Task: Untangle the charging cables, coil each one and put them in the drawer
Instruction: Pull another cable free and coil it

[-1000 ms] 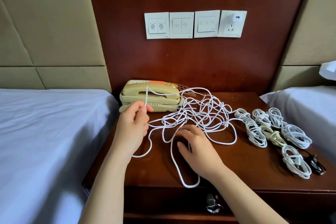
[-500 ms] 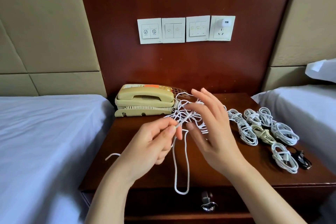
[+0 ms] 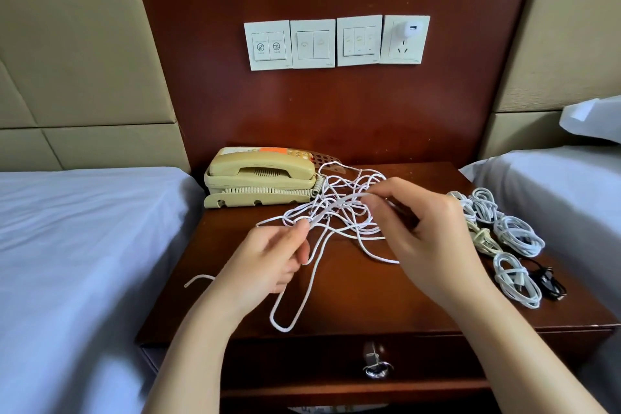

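Head | left hand (image 3: 268, 262), right hand (image 3: 426, 239) pinch tangled cable (image 3: 331, 208) | phone (image 3: 262, 175) behind, coiled cables (image 3: 517, 235) right

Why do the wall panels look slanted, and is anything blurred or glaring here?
Head view: the wide-angle lens slants the panels toward the edges; light is soft and even, with faint shadows under the left hand and right hand on the nightstand; no strong glare, only a dull sheen on its wood; the cable both pinch looks slightly soft.
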A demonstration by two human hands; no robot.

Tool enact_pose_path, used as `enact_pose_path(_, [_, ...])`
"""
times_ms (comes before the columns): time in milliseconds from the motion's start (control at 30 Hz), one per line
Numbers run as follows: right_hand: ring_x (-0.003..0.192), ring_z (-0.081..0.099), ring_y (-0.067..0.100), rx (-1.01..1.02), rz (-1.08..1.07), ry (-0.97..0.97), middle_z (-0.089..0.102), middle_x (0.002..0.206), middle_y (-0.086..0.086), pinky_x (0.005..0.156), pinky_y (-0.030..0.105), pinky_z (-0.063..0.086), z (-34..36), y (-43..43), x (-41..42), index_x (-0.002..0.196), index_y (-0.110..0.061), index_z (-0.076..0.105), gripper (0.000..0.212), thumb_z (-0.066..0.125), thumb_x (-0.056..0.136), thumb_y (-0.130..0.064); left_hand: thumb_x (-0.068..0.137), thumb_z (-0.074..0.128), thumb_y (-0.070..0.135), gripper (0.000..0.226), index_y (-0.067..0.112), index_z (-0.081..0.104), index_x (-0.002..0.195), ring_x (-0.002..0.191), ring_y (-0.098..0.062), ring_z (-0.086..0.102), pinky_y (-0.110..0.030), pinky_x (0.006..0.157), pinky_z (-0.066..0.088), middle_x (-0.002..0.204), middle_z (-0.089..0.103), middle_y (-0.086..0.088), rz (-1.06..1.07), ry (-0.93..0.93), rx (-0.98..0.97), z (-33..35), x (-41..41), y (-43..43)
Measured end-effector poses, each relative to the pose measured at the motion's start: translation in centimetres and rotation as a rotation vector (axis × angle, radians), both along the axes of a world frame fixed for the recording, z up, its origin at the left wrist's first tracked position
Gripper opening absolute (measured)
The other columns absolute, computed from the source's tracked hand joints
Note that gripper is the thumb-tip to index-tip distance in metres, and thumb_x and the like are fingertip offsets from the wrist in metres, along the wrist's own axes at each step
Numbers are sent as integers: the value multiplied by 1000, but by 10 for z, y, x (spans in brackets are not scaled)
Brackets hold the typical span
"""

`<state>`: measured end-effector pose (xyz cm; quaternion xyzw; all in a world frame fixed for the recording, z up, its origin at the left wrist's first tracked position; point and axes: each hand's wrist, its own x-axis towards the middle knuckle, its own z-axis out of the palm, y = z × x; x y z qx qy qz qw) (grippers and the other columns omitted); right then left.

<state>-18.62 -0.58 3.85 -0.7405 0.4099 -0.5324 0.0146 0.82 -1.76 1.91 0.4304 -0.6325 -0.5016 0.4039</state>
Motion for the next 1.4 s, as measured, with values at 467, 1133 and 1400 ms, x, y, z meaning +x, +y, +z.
enact_pose_path(467, [68, 53, 28, 602, -174, 395, 50, 64, -1, 59, 34, 40, -32, -11, -2, 68, -18, 41, 35, 37, 99, -34, 86, 41, 42, 40, 14, 32, 60, 41, -5, 15, -15, 36, 19, 51, 22, 7, -69, 215, 176, -5, -17, 1])
enact_pose_path(1133, [58, 46, 14, 466, 252, 422, 51, 62, -3, 58, 30, 38, -12, 16, 25, 76, -21, 56, 22, 51, 95, -30, 101, 32, 12, 37, 9, 51, 69, 41, -1, 46, -11, 46, 40, 51, 49, 5, 294, 98, -53, -12, -30, -8])
enact_pose_path(1400, [59, 54, -1, 323, 235, 29, 56, 60, -24, 56, 12, 36, -12, 9, 21, 72, -31, 55, 25, 53, 94, -19, 100, 30, 9, 37, 10, 41, 64, 31, -7, 24, -14, 36, 20, 47, 30, 2, 55, 108, 156, -1, -39, 1])
